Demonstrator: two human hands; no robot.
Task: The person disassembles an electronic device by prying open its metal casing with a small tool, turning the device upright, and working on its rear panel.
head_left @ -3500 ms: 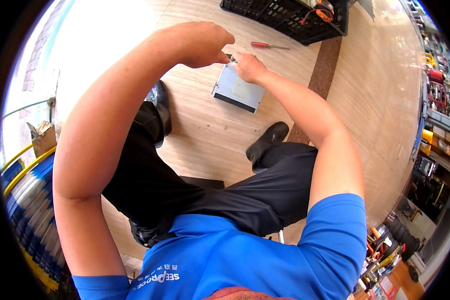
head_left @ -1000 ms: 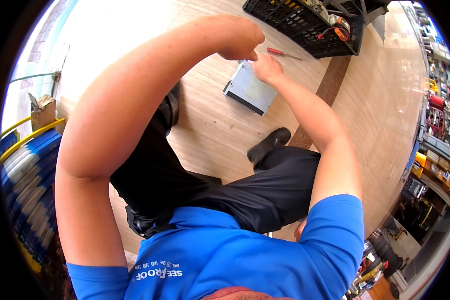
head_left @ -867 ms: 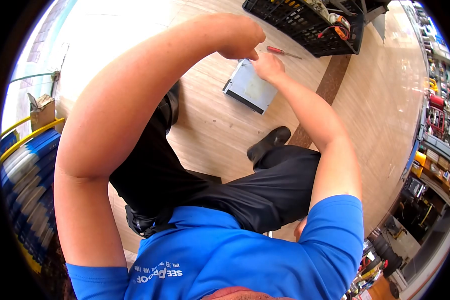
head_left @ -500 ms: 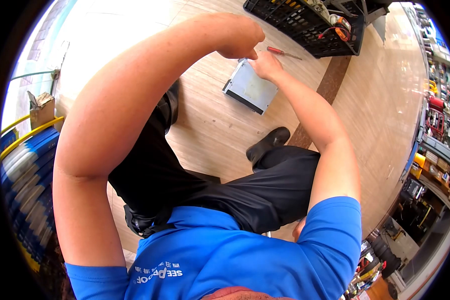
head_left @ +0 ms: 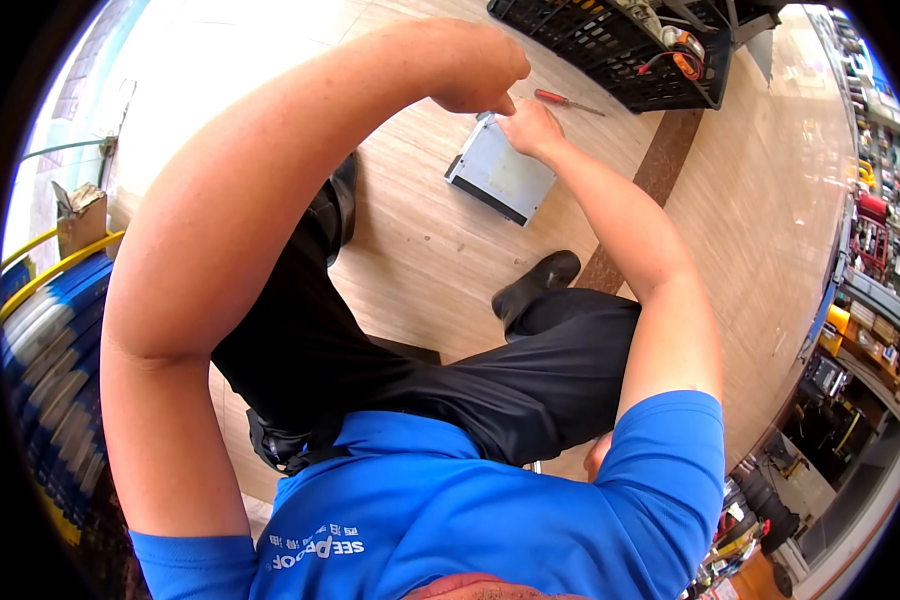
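Note:
A silver-grey metal box (head_left: 505,170) with a black near edge lies on the floor in front of me. My left hand (head_left: 482,72) is closed above its far end, knuckles up, with a finger or thumb pointing down. What it grips, if anything, is hidden beneath it. At the far right corner of the box, my right hand (head_left: 530,128) is closed against the edge, its fingertips partly out of sight. The two hands nearly touch. A small light-coloured part of the box shows just under my left hand. Beyond my right hand lies a red-handled screwdriver (head_left: 552,97).
Past the screwdriver stands a black plastic crate (head_left: 620,60) holding tools and an orange-and-grey device (head_left: 686,62). My shoes flank the box, the right one (head_left: 538,290) nearer. Blue-and-white packs fill a yellow rack (head_left: 65,270) at left. Laden shelves (head_left: 875,240) line the right.
My left forearm and elbow have shifted slightly outward and up. Both hands stay at the far end of the box, which lies almost in the same place.

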